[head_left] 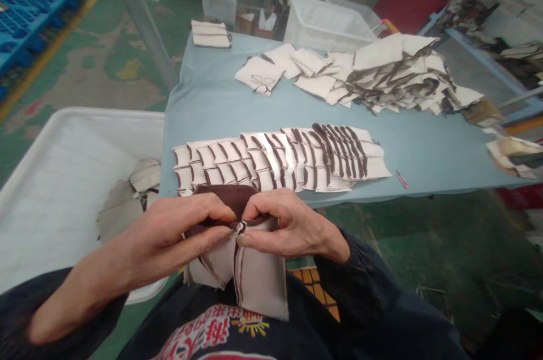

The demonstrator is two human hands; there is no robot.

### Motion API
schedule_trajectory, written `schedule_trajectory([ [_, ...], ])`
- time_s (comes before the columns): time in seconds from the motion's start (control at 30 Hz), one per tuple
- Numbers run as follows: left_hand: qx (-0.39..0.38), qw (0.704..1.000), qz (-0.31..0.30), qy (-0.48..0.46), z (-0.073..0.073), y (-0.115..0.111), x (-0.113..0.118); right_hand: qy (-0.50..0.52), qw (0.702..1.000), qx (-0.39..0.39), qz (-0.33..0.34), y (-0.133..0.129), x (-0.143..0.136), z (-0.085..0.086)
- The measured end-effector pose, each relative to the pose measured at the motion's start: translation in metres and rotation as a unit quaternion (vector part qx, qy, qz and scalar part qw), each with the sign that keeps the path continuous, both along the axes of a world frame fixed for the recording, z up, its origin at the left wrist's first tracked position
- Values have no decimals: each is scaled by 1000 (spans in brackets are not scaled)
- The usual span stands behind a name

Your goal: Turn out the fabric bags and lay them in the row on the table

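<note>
Close to my body, both hands grip a sewn fabric piece (261,275), off-white with dark brown edging and a brown part at its top. My left hand (190,232) pinches it left of the middle seam, thumb and forefinger closed. Opposite, my right hand (284,223) pinches the same seam edge between thumb and forefinger. The two sets of fingertips nearly meet there. Just beyond my hands, a long overlapping row of similar off-white and brown pieces (271,159) lies on the table with its blue-grey cover (203,94).
A heap of off-white pieces (394,74) covers the table's far right. A small pink-handled tool (402,180) lies near the front edge. To the left stands a white bin (76,139) with pieces inside. Behind the table is a white plastic crate (326,26); a metal post (139,15) rises at back left.
</note>
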State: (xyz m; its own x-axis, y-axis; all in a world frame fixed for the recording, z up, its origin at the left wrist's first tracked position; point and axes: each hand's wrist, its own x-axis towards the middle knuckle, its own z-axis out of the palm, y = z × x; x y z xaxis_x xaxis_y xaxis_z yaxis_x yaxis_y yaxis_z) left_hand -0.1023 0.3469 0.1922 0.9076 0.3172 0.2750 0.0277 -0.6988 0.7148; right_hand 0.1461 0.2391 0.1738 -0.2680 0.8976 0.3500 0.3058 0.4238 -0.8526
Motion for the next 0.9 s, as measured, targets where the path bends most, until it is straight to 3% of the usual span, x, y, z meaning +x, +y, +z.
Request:
schedule_trajectory([
  [0.27, 104, 994, -39, -1, 10, -1, 10, 33, 998, -59, -1, -3, -6, -6],
  [0.4, 115, 993, -21, 2, 10, -3, 16, 35, 997, -68, -11, -3, -6, -3],
  [0.5, 72, 997, 32, -11, 4, -5, 18, 45, 996, -73, -30, -2, -10, -1],
  [0.67, -89, 993, 73, 17, -3, -6, 18, 68, 993, -70, -64, 2, -22, -3],
  [0.9, -199, 970, 108, 94, 13, -3, 22, 53, 986, -127, -95, 6, -31, -7],
])
